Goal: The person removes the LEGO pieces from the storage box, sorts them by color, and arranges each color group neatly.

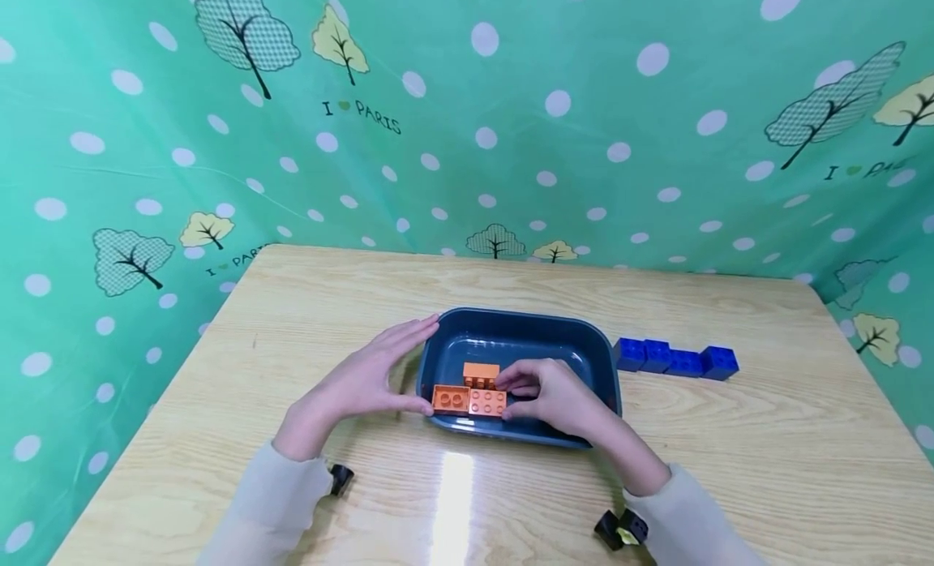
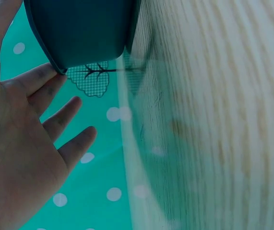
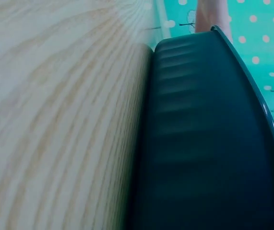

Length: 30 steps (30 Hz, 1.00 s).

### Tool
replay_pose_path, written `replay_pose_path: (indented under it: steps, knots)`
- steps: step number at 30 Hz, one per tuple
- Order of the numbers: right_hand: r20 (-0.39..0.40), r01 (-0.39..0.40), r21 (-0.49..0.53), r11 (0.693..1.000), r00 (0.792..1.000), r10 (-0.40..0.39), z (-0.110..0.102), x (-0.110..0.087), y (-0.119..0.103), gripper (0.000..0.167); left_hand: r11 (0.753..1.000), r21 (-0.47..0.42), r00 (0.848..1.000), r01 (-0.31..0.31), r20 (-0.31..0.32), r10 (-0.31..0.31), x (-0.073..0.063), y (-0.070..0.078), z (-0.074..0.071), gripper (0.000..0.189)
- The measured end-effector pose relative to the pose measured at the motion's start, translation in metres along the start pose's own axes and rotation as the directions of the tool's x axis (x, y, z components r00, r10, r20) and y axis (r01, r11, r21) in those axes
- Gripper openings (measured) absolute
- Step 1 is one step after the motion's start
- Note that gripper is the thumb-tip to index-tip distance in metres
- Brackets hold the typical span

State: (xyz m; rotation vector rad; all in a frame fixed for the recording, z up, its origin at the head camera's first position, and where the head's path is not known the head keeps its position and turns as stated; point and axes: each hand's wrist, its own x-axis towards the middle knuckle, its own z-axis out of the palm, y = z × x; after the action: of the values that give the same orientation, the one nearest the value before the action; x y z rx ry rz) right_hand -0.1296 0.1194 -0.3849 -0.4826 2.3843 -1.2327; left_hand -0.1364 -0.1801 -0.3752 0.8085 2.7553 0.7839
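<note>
A dark blue plastic bin (image 1: 525, 323) stands on the table with three orange toy bricks inside. One orange brick (image 1: 487, 402) has its studs up; beside it, another orange brick (image 1: 451, 399) shows its hollow underside. Behind them, a third orange brick (image 1: 481, 370) lies on its side, studs toward me. My right hand (image 1: 554, 394) reaches into the bin and pinches the studs-up brick's right end between thumb and fingers. My left hand (image 1: 365, 379) spreads along the bin's left end, thumb by the near corner and straight fingertips at the far rim, as the left wrist view shows too.
To the right of the bin, several blue bricks (image 1: 671, 362) form a row on the wooden table (image 1: 350, 282). A green dotted curtain (image 1: 452, 128) hangs behind and beside the table. Black wrist devices (image 1: 620, 529) sit at the sleeves.
</note>
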Motion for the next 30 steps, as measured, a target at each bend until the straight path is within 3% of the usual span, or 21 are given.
replay_pose_path:
  steps: [17, 30]
  knots:
    - [-0.018, 0.062, -0.153, 0.986, 0.998, -0.066, 0.0035, 0.0031, -0.0003, 0.032, 1.0, 0.013, 1.0, -0.009, 0.019, 0.008, 0.0053, 0.003, -0.0049, 0.114]
    - [-0.023, 0.067, -0.15, 0.986, 0.997, -0.071, 0.0049, 0.0041, -0.002, 0.028, 1.0, -0.001, 1.0, 0.013, 0.013, -0.013, 0.0028, 0.0014, -0.003, 0.114]
